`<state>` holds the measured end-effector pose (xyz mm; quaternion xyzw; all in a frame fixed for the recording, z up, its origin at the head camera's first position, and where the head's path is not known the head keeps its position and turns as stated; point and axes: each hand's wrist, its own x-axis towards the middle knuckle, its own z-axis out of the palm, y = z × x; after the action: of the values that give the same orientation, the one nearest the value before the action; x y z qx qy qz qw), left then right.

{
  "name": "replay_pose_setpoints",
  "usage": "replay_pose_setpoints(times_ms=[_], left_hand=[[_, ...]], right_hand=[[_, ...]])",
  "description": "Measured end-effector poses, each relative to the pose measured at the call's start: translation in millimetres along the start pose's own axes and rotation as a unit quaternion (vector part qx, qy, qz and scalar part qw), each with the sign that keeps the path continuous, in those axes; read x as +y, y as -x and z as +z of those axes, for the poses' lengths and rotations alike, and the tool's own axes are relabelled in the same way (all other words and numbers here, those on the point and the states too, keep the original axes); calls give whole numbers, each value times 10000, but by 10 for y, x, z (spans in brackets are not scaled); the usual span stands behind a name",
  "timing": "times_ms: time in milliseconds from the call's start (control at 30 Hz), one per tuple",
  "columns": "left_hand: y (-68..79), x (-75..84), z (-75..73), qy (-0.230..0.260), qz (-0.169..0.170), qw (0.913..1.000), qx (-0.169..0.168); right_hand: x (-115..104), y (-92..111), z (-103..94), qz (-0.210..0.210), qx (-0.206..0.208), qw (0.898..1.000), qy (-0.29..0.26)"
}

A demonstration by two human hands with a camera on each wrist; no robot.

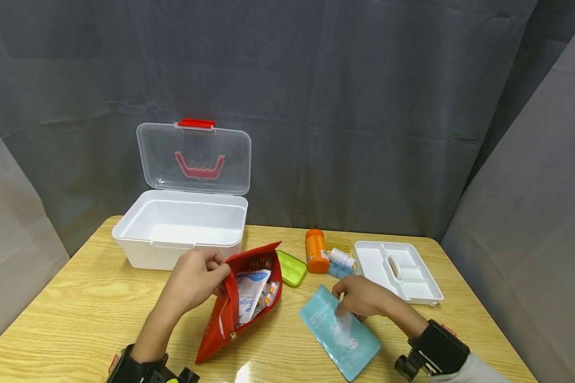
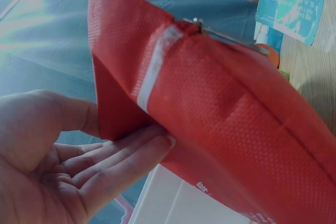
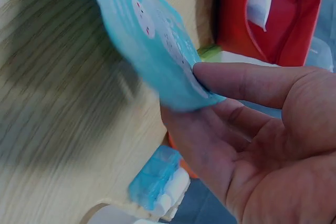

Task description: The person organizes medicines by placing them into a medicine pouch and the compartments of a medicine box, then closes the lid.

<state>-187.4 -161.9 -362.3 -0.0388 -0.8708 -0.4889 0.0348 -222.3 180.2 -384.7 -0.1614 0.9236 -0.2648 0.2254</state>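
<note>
My left hand pinches the edge of a red zip pouch, its mouth spread so the contents show. Inside are a white packet with blue print and blister packs of capsules. In the left wrist view, the thumb and fingers grip a fold of the red fabric. To the right, my right hand holds a flat light-blue packet by its upper edge. The right wrist view shows the thumb on the printed face of the packet and fingers behind it, above the wooden table.
A white box with its clear lid raised stands at back left. Behind the hands lie a green case, an orange bottle, a small white bottle, a blue pill organizer and a white divided tray.
</note>
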Motion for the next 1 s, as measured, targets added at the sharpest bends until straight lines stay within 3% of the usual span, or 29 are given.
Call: replay_pose_setpoints(times_ms=[267,467,700,1000], left_hand=[[1,-1,-7,-1,19,10000,15],[-1,-8,-6,22,-11,10000,-16],[-12,-6,9,31,-116,9999,-47],[-6,7,9,64,-92,9999,-28]], right_hand=[[-99,-4,-28,74,-239,9981,-563],[-148,-27,-42,-207,-127,9961,-846],[-265,-38,-102,-480,324,9922,-1106],[-439,-103,-165,-590,957,9801,-1636]])
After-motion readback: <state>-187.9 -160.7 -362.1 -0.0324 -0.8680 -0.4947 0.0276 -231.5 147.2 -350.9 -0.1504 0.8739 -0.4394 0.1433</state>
